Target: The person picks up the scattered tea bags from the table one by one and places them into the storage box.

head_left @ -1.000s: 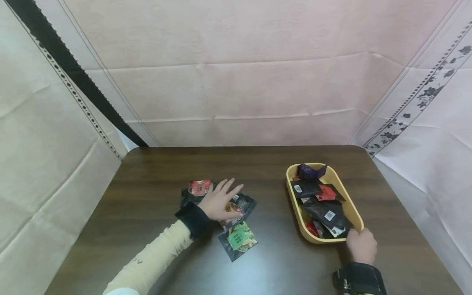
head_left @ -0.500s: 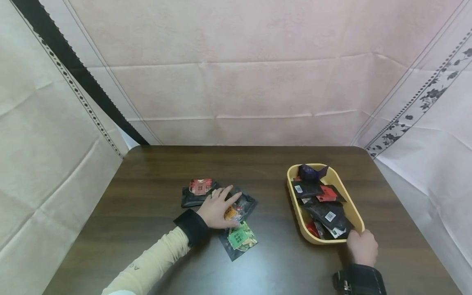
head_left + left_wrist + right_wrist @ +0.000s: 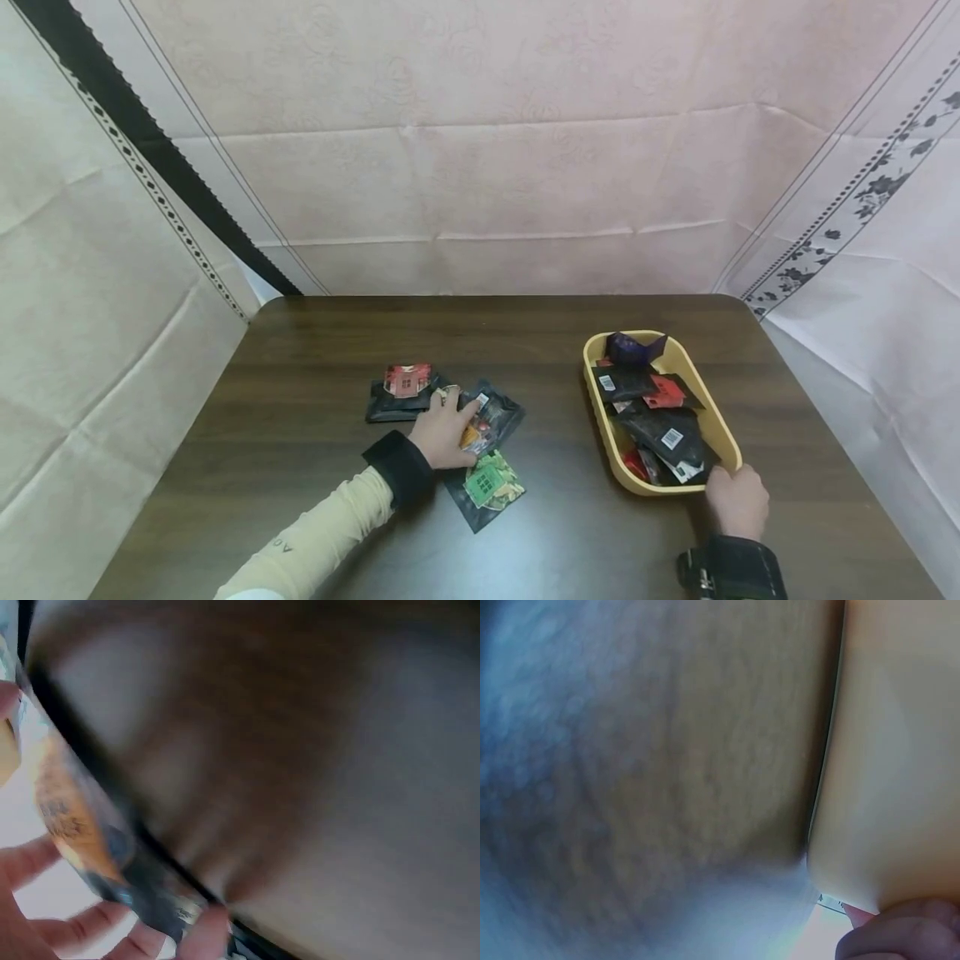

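My left hand (image 3: 442, 433) grips a dark, shiny packet (image 3: 495, 417) with an orange picture, its thumb at the near edge and its fingers at the far side. In the left wrist view the same packet (image 3: 75, 817) bends between the fingers (image 3: 71, 930). A dark packet with a green label (image 3: 491, 487) lies just below it, partly overlapped. Behind the hand sits another black packet with a red label (image 3: 407, 381). My right hand (image 3: 737, 504) holds the near right corner of a yellow plastic basket (image 3: 701, 392); in the right wrist view its curled fingers (image 3: 907, 934) are at the basket wall (image 3: 892, 750).
Inside the basket several black packets (image 3: 667, 433) are piled, with red ones among them and a dark purple packet (image 3: 633, 350) at the far end. Everything stands on a brown wooden table (image 3: 525, 333). Pale cloth (image 3: 487, 183) hangs behind the table and at both sides.
The left hand has moved slightly toward me, and its spread fingers have drawn in on the orange-picture packet. My right hand and the basket have stayed in place.
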`<control>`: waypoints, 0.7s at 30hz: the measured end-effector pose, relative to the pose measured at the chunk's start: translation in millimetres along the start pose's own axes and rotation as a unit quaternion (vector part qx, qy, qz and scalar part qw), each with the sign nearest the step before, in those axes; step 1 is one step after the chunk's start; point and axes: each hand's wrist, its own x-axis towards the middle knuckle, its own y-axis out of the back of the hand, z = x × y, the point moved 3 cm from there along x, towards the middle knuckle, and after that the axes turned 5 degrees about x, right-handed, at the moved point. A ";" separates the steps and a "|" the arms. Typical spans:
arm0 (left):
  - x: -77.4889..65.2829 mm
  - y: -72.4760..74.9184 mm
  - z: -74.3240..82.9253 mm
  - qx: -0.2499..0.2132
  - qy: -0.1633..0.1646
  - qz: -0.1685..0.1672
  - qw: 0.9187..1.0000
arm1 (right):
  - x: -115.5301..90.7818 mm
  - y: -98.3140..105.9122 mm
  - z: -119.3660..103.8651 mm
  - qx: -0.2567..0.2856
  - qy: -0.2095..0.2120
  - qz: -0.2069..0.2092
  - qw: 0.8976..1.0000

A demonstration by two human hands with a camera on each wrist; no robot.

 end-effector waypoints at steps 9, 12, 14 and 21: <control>3.6 -1.1 7.0 0.033 -0.059 0.030 0.997 | 0.5 -0.3 -0.7 0.004 -0.022 -0.007 1.000; 5.6 2.6 6.3 0.042 -0.066 0.043 0.996 | 0.5 0.3 -1.0 0.004 -0.019 -0.005 1.000; 7.7 8.9 7.7 0.046 -0.077 0.059 0.994 | 0.2 1.1 -1.0 0.006 -0.016 -0.003 1.000; 19.2 36.1 24.6 0.048 -0.137 0.085 0.986 | 0.1 -0.5 -1.0 -0.004 -0.007 0.001 1.000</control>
